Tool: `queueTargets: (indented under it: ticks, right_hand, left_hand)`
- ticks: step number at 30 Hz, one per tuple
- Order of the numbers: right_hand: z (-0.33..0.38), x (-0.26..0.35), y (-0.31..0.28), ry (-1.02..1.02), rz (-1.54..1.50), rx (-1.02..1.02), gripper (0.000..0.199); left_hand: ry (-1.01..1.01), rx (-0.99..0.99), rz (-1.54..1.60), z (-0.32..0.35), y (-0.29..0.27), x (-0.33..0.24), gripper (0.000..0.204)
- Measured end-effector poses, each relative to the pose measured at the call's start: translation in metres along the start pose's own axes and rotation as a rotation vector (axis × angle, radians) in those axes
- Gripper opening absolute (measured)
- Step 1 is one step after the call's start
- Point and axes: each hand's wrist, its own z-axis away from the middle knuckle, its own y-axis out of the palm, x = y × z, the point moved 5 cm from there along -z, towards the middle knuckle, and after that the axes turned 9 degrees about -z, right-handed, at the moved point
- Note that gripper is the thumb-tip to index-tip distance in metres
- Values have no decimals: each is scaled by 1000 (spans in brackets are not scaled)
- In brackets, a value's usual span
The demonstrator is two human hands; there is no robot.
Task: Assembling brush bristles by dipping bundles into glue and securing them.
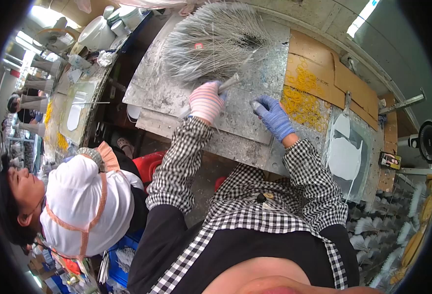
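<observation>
Both checked sleeves are reaching up from the lower frame; the right hand [273, 116], in a blue glove, is curling its fingers together around a small grey piece [256, 105] at frame centre. The left hand [206, 101], striped-gloved, is clamping its fingers on a grey rod [228, 82] on the metal tabletop [235, 142], just below the grey bristle heap [213, 39] at upper centre.

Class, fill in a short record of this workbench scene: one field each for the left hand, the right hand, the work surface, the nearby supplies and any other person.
left hand: striped knit glove, gripping a thin grey rod
right hand: blue glove, pinching a small grey piece
work surface: scuffed metal sheet bench
main pile: fan-shaped heap of thin grey strands, beyond the left hand
supplies: yellow rubber bands on brown cardboard, right of the right hand
other person: co-worker in a white top, to the left
</observation>
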Motion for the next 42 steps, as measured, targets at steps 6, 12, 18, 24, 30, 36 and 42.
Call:
queueTargets:
  ticks: [6,12,18,24,30,36,42]
  right_hand:
    - [12,-9,13,-108,-461,-73,34]
    - [2,-44,-16,-169,-134,-233,24]
    - [40,-76,-85,34,-562,-166,41]
    - [65,-103,-87,60,-693,-238,37]
    - [105,-73,-71,-61,-643,-61,33]
    - [-42,16,-3,-174,-25,74,29]
    - [-132,74,97,-133,-150,495,31]
  left_hand:
    - [169,117,97,34,10,-37,33]
    - [378,206,0,53,-10,-79,18]
    - [632,309,-187,67,-55,-108,17]
    - [875,-19,-123,109,-112,-115,21]
    - [1102,-272,-135,187,-136,-187,26]
    - [1137,-446,-76,23,-102,-99,31]
    - [846,-20,52,-83,-28,72,52]
